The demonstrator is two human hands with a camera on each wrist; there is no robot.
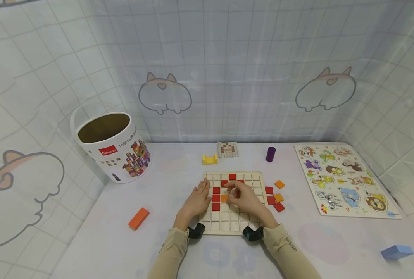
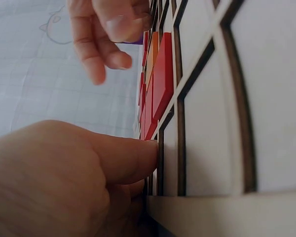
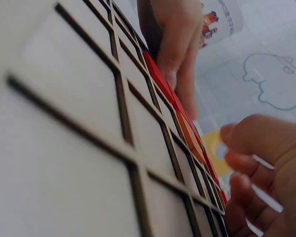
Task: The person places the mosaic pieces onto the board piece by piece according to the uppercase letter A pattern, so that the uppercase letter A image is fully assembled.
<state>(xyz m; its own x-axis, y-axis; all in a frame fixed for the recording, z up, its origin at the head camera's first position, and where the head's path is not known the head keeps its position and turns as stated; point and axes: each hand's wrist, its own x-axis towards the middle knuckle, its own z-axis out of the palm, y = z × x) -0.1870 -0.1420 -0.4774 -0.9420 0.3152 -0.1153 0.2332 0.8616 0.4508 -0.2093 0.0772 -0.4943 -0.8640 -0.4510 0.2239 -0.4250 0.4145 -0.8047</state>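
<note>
A wooden grid board (image 1: 215,226) lies on the table with several red tiles (image 1: 216,198) and one orange tile (image 1: 224,198) set in its squares. My left hand (image 1: 196,199) rests along the board's left edge, fingers pointing away and thumb (image 2: 130,159) at the rim. Over the middle of the board hovers my right hand (image 1: 244,197), its fingers loosely bent close to the orange tile. Nothing shows between the right thumb and fingers (image 3: 241,182) in the right wrist view.
Loose red and orange tiles (image 1: 279,185) lie right of the board. Behind it are a pattern card (image 1: 228,149), a yellow block (image 1: 210,159) and a purple cylinder (image 1: 270,154). A bucket (image 1: 123,170), orange block (image 1: 138,219), animal puzzle (image 1: 346,182) and blue block (image 1: 397,252) stand farther out.
</note>
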